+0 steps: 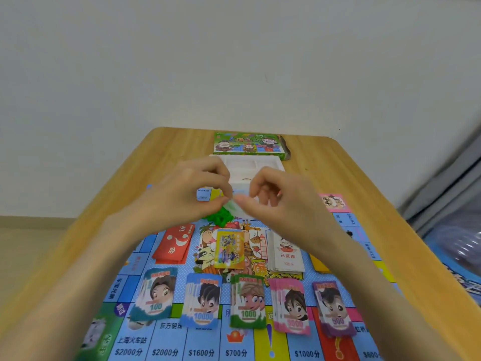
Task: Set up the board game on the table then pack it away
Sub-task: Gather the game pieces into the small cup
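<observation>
Pinching the left edge of a small clear plastic bag [235,203] with curled fingertips, the left grip [187,194] is hovering above the far half of a colourful paper game board [166,342], which is lying spread on the light wooden surface [86,217]. Below that hand, a stack of red cards [173,243] is resting on the board. The bag is hanging between both hands, its green plastic pieces [218,218] sagging low toward the board; whether they are touching it cannot be told. Under the bag, a shiny yellow card [229,248] is lying face up at the board's middle. Beyond the hands, a white moulded plastic tray [250,162] is sitting on the surface, with a green cardboard game box [250,143] lying flat just behind it. The right grip [281,204] is pinching the bag's right edge, its other fingers curling loosely. Below its wrist, a stack of white cards [286,252] is sitting on the board, and a stack of yellow cards [318,264] is showing partly under the forearm. Nearest the person, five stacks of play money are lying in a row on the board: teal 100 notes [154,295], blue 10000 notes [201,299], green 1000 notes [248,299], pink 5000 notes [290,306] and purple 500 notes [333,307].
</observation>
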Demonstrator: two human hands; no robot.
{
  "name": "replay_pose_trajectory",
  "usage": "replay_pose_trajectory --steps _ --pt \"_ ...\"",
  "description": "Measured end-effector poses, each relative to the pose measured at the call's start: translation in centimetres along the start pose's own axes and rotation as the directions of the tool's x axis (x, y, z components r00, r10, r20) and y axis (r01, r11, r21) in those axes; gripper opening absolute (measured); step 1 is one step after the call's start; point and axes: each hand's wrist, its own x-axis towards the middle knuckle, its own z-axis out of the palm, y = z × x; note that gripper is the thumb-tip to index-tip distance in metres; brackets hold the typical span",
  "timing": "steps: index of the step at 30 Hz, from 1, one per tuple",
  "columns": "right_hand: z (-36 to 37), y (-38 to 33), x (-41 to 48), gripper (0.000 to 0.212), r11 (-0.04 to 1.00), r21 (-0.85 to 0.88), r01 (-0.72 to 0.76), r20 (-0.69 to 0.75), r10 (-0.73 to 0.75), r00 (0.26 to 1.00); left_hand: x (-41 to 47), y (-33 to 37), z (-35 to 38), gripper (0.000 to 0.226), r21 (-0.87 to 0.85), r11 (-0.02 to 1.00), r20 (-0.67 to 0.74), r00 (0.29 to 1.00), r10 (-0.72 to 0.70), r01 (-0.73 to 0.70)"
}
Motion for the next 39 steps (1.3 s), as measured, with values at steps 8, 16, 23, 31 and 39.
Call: replay_pose_trajectory --steps 8,16,23,31,39 --pt "3.0 1.6 1.2 0.004 0.991 -0.128 -0.035 -0.002 0.035 0.999 -0.3 0.2 1.7 0.017 -0.118 0.988 -0.170 0.978 -0.120 0.101" --pt "3.8 1.3 1.2 0.017 0.915 0.323 -0.242 -0.045 0.271 0.962 -1.0 0.3 2.8 0.062 -0.278 0.947 -0.040 0.983 -0.181 0.162" --pt "4.0 2.1 0.8 0.027 0.961 0.199 -0.194 -0.173 0.229 0.958 -1.2 0.1 4.6 0.057 -0.001 0.997 -0.128 0.989 -0.072 0.073" --pt "4.0 1.9 0.7 0.035 0.970 0.179 -0.167 -0.156 0.195 0.968 -1.3 0.2 4.5 0.046 -0.095 0.994 -0.176 0.982 -0.068 0.052" --pt "3.0 2.1 1.0 0.015 0.886 0.393 -0.247 -0.033 0.283 0.959 -1.5 -0.1 3.7 0.048 -0.293 0.941 -0.242 0.939 -0.245 0.170"
